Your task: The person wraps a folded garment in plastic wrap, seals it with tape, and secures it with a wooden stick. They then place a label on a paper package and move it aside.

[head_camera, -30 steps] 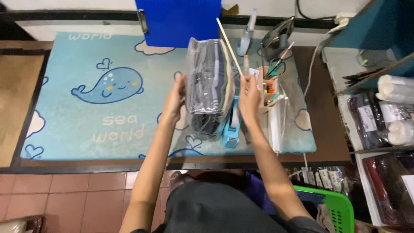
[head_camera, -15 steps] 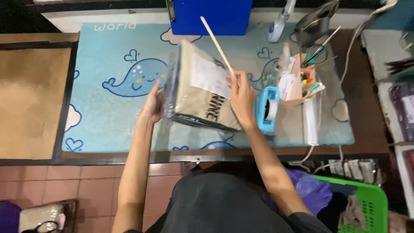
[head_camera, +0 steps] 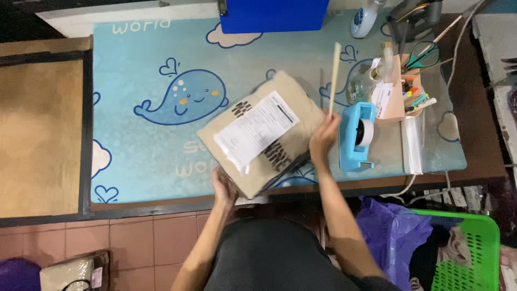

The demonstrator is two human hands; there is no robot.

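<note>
Now the left hand grips the near corner of the tan parcel, fingers tucked under its edge. It lies tilted on the whale mat, label up, between both hands. At its right edge the right hand clasps the parcel and pinches 1 thin stick upright. Beyond those fingers stands the tape dispenser. Half a second earlier the parcel was raised nearly upright; now it lies flatter.

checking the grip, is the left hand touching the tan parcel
Touching. The head view shows the left hand gripping the near corner of the tan parcel, fingers tucked under its edge, no gap between them. The right hand holds the opposite edge.
</note>
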